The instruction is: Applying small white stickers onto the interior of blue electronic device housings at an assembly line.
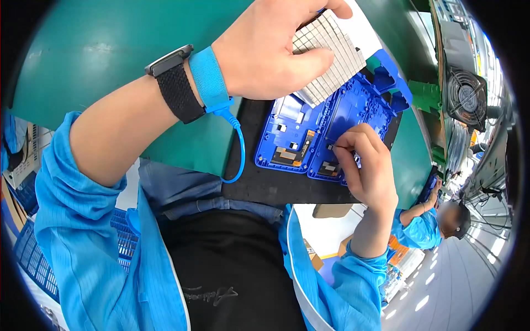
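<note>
My left hand (276, 49), a blue band and a watch on its wrist, grips a sheet of small silvery-grey square pads (331, 55) above the far part of the blue plastic fixture (266, 144). Thumb and fingers are closed around the sheet's edge. My right hand (369, 165) is lowered over the fixture's right half, thumb and forefinger pinched together by a small square piece; whether it is between the fingertips or lies beneath them I cannot tell. Dark parts with orange flat circuits (301, 151) lie in the left half, near small light squares.
A black mat (251, 185) lies under the fixture on the green table (110, 60). A blue cord (242, 151) runs from my wrist band to the table edge. White sheet (361, 27) and a round fan (467, 96) are beyond. Another person (422, 226) sits at the right.
</note>
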Action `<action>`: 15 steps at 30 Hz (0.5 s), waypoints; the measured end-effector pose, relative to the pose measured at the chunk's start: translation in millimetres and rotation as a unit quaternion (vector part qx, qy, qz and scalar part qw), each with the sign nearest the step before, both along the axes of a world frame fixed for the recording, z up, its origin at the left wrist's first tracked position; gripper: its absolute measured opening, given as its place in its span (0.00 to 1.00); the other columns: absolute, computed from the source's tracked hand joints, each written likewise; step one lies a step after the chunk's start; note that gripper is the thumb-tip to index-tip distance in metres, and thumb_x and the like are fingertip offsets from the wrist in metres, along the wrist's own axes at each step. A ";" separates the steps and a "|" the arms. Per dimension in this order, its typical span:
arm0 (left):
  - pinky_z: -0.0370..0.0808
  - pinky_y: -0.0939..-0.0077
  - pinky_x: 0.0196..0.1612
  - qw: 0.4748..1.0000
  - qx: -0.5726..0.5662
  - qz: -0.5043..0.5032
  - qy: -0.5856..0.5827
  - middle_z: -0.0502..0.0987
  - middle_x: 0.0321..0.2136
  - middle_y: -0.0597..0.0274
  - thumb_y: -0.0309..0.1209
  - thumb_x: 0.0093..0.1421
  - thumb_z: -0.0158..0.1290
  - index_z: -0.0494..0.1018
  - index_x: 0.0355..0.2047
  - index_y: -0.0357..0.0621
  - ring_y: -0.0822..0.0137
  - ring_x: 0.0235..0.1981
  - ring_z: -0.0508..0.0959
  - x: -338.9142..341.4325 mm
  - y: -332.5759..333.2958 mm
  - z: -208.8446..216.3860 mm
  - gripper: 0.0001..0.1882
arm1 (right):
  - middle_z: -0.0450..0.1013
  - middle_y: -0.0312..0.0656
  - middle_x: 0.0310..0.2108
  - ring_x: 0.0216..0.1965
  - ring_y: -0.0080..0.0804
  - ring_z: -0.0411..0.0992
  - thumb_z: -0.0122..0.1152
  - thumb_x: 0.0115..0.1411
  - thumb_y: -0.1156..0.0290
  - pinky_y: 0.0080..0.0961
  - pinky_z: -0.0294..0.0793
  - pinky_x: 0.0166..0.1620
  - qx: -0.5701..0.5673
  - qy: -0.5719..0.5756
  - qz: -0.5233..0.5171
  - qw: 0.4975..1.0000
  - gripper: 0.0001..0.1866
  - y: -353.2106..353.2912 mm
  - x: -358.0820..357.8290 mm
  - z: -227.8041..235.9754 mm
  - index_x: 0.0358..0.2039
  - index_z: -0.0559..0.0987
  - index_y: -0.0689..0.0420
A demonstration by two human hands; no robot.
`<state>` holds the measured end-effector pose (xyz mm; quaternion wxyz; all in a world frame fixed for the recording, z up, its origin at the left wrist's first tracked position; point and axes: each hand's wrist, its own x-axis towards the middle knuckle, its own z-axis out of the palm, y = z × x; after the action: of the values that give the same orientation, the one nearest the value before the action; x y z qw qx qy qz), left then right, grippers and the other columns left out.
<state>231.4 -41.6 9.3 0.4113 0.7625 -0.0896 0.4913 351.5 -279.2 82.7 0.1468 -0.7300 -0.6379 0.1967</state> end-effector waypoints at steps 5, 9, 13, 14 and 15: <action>0.76 0.72 0.40 1.000 0.003 -0.002 -0.008 0.80 0.34 0.47 0.24 0.56 0.55 0.68 0.53 0.30 0.65 0.34 0.80 1.7 1.4 -1.6 0.24 | 0.72 0.44 0.32 0.31 0.39 0.72 0.64 0.53 0.87 0.29 0.73 0.34 -0.002 0.000 -0.009 1.000 0.09 -2.8 -0.3 -1.0 0.33 0.76 0.64; 0.75 0.73 0.40 1.000 0.007 -0.004 -0.017 0.80 0.34 0.48 0.24 0.56 0.56 0.68 0.53 0.30 0.65 0.34 0.80 2.0 2.8 -4.3 0.24 | 0.72 0.45 0.32 0.31 0.40 0.73 0.65 0.53 0.87 0.30 0.73 0.35 -0.005 0.011 -0.031 0.999 0.09 -3.9 0.3 -1.7 0.33 0.76 0.64; 0.75 0.73 0.39 0.999 0.012 -0.007 -0.033 0.80 0.34 0.48 0.24 0.56 0.56 0.68 0.53 0.30 0.66 0.33 0.80 4.8 4.1 -6.7 0.24 | 0.72 0.45 0.32 0.32 0.41 0.73 0.64 0.52 0.87 0.31 0.73 0.36 0.005 -0.004 0.000 1.000 0.09 -4.0 2.4 -3.7 0.33 0.76 0.64; 0.75 0.73 0.39 0.999 0.012 -0.007 -0.033 0.80 0.34 0.48 0.24 0.56 0.56 0.68 0.53 0.30 0.66 0.33 0.80 5.8 4.1 -7.2 0.24 | 0.72 0.45 0.32 0.33 0.41 0.73 0.64 0.52 0.87 0.31 0.73 0.36 0.007 -0.012 0.013 1.000 0.09 -4.0 2.7 -3.9 0.32 0.76 0.64; 0.75 0.73 0.39 0.999 0.015 -0.009 -0.038 0.80 0.33 0.48 0.24 0.56 0.56 0.68 0.53 0.30 0.66 0.33 0.80 5.8 5.0 -7.6 0.24 | 0.72 0.45 0.32 0.33 0.41 0.73 0.64 0.52 0.87 0.31 0.73 0.36 0.007 -0.011 0.013 1.000 0.09 -3.2 2.1 -4.0 0.32 0.76 0.64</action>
<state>237.2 -36.6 1.7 0.4008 0.7483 -0.1193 0.5150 353.7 -282.4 78.7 0.1422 -0.7226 -0.6505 0.1858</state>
